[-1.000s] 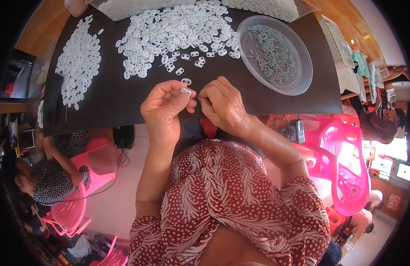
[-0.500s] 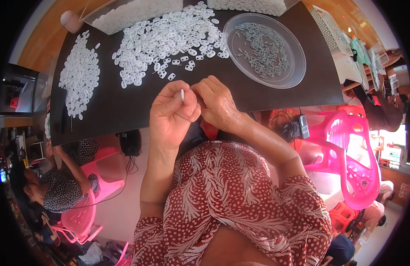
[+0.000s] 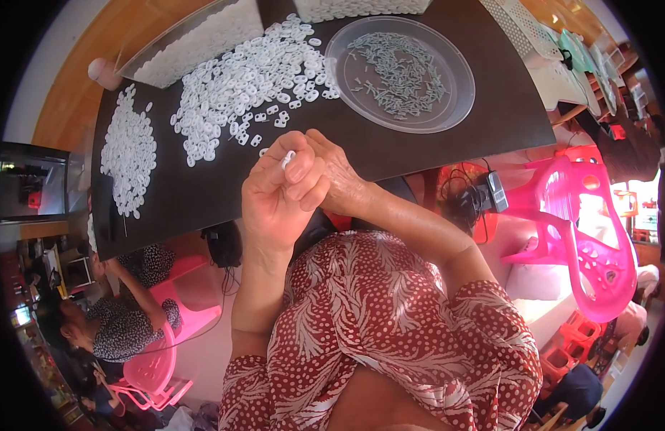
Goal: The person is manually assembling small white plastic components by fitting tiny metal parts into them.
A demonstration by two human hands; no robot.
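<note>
My left hand (image 3: 280,190) and my right hand (image 3: 337,172) are pressed together just in front of the dark table's (image 3: 203,194) near edge. Between the left thumb and fingers I pinch a small white plastic piece (image 3: 287,159); the right fingers touch it from the other side. Just beyond my hands lies a wide heap of small white plastic pieces (image 3: 250,82). A round clear tray (image 3: 462,93) holding several thin grey metal pins (image 3: 400,68) sits to the right of that heap.
A second pile of white pieces (image 3: 128,151) lies at the table's left. A clear box (image 3: 188,43) of white pieces stands at the back. Pink plastic chairs (image 3: 591,230) stand to the right, and a seated person (image 3: 113,323) is at lower left.
My hands have drawn closer together and lifted toward me with the white piece; the view has shifted so the table sits higher in the picture.
</note>
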